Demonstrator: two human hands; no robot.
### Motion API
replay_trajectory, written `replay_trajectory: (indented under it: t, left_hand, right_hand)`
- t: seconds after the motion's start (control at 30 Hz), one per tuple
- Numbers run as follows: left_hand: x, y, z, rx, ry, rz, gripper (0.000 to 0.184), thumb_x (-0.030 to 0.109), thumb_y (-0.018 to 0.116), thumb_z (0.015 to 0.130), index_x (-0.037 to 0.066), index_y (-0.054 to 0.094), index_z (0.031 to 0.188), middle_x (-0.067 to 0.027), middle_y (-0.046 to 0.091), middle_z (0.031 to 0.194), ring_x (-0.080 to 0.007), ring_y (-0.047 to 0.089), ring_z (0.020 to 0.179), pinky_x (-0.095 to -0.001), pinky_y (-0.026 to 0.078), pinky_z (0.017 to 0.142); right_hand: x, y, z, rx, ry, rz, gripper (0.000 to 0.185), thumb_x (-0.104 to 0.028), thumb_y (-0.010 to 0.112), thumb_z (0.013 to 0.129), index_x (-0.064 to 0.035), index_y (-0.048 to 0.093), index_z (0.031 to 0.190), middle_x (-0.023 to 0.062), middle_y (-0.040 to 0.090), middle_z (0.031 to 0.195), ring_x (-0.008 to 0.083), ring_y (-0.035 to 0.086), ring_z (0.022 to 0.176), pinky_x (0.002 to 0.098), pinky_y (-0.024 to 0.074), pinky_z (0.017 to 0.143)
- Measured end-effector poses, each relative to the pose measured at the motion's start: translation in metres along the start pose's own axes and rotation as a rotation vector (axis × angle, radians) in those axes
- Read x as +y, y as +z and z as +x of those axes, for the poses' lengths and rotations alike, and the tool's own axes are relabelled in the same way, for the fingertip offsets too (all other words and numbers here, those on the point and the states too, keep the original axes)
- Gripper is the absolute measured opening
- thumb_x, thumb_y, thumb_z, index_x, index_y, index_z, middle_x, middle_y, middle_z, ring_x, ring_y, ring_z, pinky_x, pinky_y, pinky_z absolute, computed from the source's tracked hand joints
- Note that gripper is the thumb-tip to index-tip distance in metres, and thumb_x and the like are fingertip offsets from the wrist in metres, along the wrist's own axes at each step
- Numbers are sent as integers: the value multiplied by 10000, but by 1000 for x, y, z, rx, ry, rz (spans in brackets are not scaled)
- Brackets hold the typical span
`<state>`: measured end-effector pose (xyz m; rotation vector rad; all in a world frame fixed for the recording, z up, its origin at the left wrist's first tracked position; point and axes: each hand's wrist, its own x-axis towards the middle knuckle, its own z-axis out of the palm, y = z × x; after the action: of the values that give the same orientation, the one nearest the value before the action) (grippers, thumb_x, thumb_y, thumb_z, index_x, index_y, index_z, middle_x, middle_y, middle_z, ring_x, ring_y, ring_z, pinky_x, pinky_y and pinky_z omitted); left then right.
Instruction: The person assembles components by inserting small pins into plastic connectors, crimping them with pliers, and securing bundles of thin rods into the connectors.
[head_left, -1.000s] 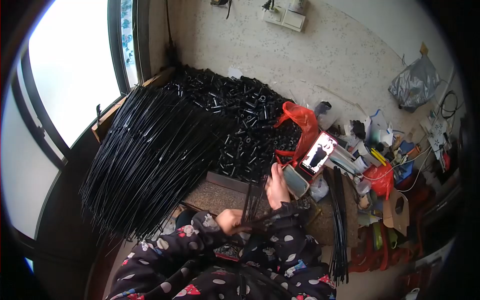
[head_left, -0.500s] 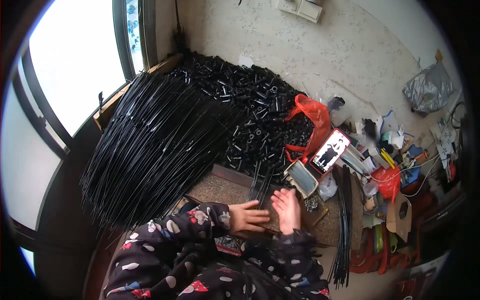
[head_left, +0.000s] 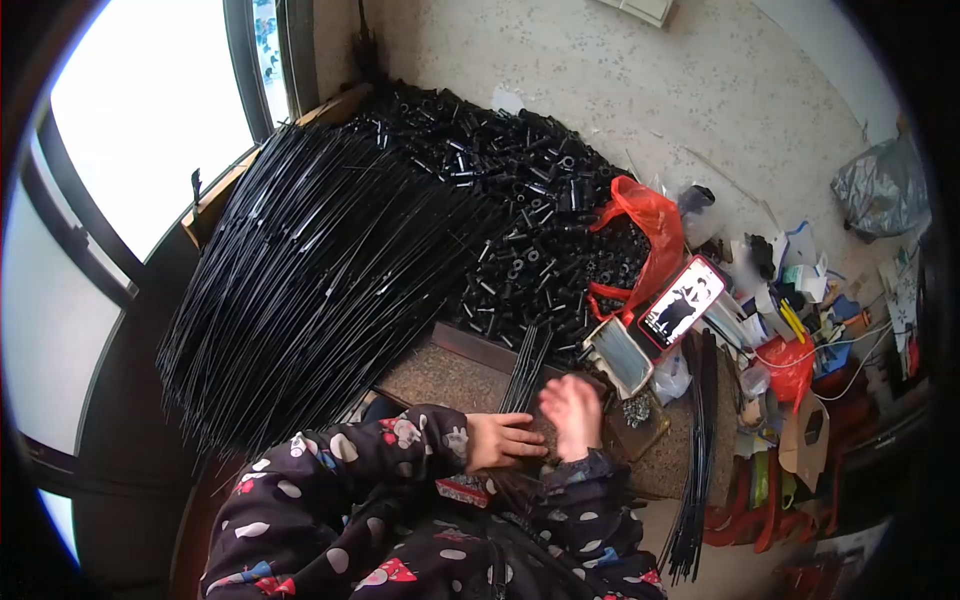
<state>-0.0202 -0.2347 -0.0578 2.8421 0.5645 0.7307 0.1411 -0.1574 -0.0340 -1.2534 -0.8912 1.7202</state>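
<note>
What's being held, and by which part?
Right hand: nothing visibly held. Left hand: at the near end of a small bundle of thin black rods; a grip cannot be told.

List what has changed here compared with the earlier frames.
The left hand, curled at first, has opened out by the thin rods. The right hand has drawn back toward it, away from the pale-rimmed tray. Any release is unclear. The large rod bundle, black parts and phone stayed put.
</note>
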Motion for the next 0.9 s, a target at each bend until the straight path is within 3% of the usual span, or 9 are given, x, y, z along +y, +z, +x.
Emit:
replay_trajectory:
  t: [0.2, 0.37, 0.43, 0.5, 0.57, 0.67, 0.73, 0.83, 0.9]
  left_hand:
    - [2, 0, -4, 65, 113, 33, 238, 176, 547, 679, 44, 632, 859, -102, 503, 1236, -294, 403, 1221, -511, 262, 1015]
    - [4, -6, 3, 10, -7, 3, 459, 211, 509, 729, 98, 506, 1173, -96, 438, 1308, -232, 385, 1244, -527, 202, 1033]
    - [0, -9, 3, -41, -17, -62, 502, 232, 514, 733, 81, 475, 1209, -114, 434, 1308, -245, 394, 1233, -496, 225, 1038]
    - [-2, -6, 3, -49, -35, -155, 515, 240, 528, 733, 64, 472, 1214, -126, 432, 1306, -263, 405, 1222, -467, 244, 1040]
    - [-1, -3, 5, 93, -62, -224, 457, 242, 552, 765, 26, 513, 1166, -150, 520, 1193, -285, 481, 1134, -423, 338, 991]
    - [1, -7, 8, 202, -96, -264, 388, 250, 550, 815, 2, 548, 1114, -147, 605, 1022, -292, 565, 993, -415, 425, 908]
    - [2, -11, 4, 136, -125, -302, 384, 248, 566, 811, 7, 543, 1110, -167, 590, 1039, -319, 555, 994, -414, 416, 911]
    - [7, -20, 9, 126, -169, -345, 366, 227, 593, 794, 5, 550, 1082, -179, 582, 1040, -340, 557, 977, -417, 419, 904]
    - [12, -28, 16, 230, -182, -356, 333, 188, 615, 770, -10, 576, 1035, -162, 595, 1006, -329, 579, 942, -423, 443, 882]
  right_hand:
    - [11, 12, 24, -624, 393, 363, 414, -347, 454, 913, -56, 440, 1208, 172, 525, 1142, 258, 526, 1027, 356, 436, 868]
    - [-32, 22, 4, -36, -925, -638, 399, -268, 440, 930, -95, 420, 1290, 107, 465, 1226, 146, 526, 981, 262, 424, 807]
    - [-19, 8, -3, -3, -203, -276, 459, -361, 430, 923, -37, 457, 1246, 157, 476, 1240, 186, 519, 1042, 305, 430, 846]
    - [2, -3, -3, -211, 3, -281, 550, -439, 402, 915, 11, 454, 1228, 190, 533, 1154, 239, 532, 1040, 360, 452, 826]
    - [15, -3, -2, -210, -12, -230, 536, -399, 393, 926, 50, 454, 1212, 198, 531, 1143, 264, 546, 1018, 346, 449, 852]
    - [-22, -7, -42, -674, -536, -473, 365, -240, 456, 911, 35, 529, 1139, 188, 571, 1074, 200, 570, 964, 293, 446, 802]
    - [-43, -1, -74, -918, -282, -293, 290, -162, 495, 887, 28, 560, 1097, 157, 615, 986, 165, 594, 887, 273, 459, 744]
    - [-48, -1, -99, -614, -187, -733, 212, -69, 527, 865, 42, 593, 1034, 104, 648, 948, 141, 597, 892, 254, 459, 794]
    - [-46, 2, -103, -571, -517, -637, 239, -1, 597, 802, 29, 596, 1039, 81, 657, 915, 111, 606, 812, 229, 475, 715]
